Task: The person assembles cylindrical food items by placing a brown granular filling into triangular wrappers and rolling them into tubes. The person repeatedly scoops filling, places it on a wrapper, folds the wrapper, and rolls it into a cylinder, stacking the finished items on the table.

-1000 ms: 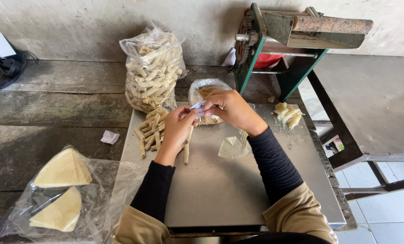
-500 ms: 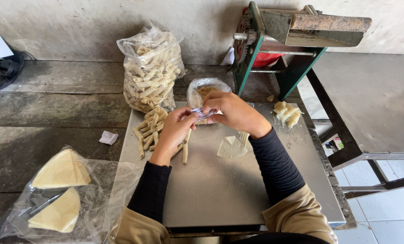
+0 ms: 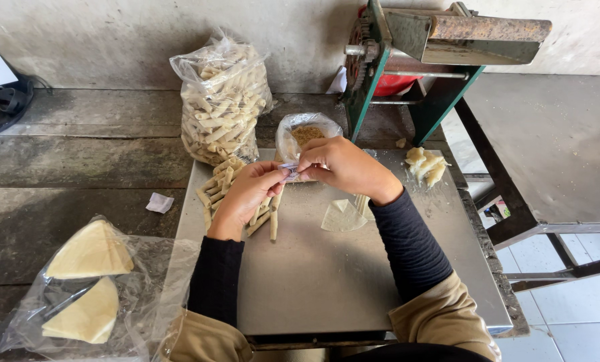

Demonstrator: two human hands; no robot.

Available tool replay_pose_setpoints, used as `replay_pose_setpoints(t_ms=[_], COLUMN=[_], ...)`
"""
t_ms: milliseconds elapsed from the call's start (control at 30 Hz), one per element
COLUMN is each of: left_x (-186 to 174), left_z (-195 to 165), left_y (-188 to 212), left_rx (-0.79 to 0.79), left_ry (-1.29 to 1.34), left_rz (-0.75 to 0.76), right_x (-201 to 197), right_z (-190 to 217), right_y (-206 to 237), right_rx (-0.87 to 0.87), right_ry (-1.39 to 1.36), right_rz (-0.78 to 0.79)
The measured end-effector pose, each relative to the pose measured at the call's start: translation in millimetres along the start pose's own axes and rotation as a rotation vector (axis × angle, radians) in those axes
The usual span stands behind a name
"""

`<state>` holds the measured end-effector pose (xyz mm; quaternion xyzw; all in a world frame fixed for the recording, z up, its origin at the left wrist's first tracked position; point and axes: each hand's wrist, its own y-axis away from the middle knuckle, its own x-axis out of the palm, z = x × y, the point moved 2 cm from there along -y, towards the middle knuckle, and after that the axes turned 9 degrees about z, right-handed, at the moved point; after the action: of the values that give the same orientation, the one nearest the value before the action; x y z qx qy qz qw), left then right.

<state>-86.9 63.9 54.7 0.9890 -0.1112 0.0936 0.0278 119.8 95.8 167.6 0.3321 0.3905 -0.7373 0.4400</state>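
Weathered grey wooden table, bearing a steel tray, a clear bag of rolled pastry sticks, a flat plastic bag of folded wrappers, a paper scrap and a green-framed roller machine.

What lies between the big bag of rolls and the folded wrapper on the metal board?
In the head view, both hands pinching a small packet, plus loose rolls.

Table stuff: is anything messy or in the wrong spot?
A little. A crumpled white paper scrap lies alone on the wooden table, away from everything else. Some rolled sticks lie scattered loose beside the left hand rather than inside the big bag.
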Motion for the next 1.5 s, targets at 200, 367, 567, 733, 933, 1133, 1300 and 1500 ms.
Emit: replay_pose_setpoints(t_ms=[200, 367, 567, 733, 933, 1133, 1300, 1500], left_x=[17.2, 69.7, 95.7, 102.1, 104.1, 103.6, 103.1, 101.1], left_z=[-3.7, 19.5, 41.4, 48.9, 53.9, 59.7, 61.2, 60.2], left_y=[5.5, 12.0, 17.2, 16.5, 16.7, 14.4, 14.7, 12.6], left_rx=[0.008, 0.098, 0.261, 0.126, 0.066, 0.071, 0.090, 0.067], left_ry=[-0.332, -1.146, -1.243, -1.250, -1.237, -1.222, -1.185, -1.183], left_rz=[-0.267, -0.295, -0.271, -0.206, -0.185, -0.186, -0.178, -0.174], right_x=[-4.3, -5.2, 26.2, 38.9, 46.5, 40.8, 47.8, 61.9], right_z=[-12.3, -48.9, -118.8, -165.2, -192.2, -196.2, -180.1, -172.9], right_y=[1.1, 15.5, -19.2, -50.3, -60.0, -47.8, -49.9, -58.8], right_rx=[0.041, 0.175, 0.214, 0.282, 0.309, 0.315, 0.307, 0.363], right_ry=[0.122, 0.341, 0.699, 0.996, 0.928, 0.497, 0.720, 0.854], right_rz=[-0.249, -0.392, -0.223, 0.009, 0.057, -0.034, -0.091, -0.111])
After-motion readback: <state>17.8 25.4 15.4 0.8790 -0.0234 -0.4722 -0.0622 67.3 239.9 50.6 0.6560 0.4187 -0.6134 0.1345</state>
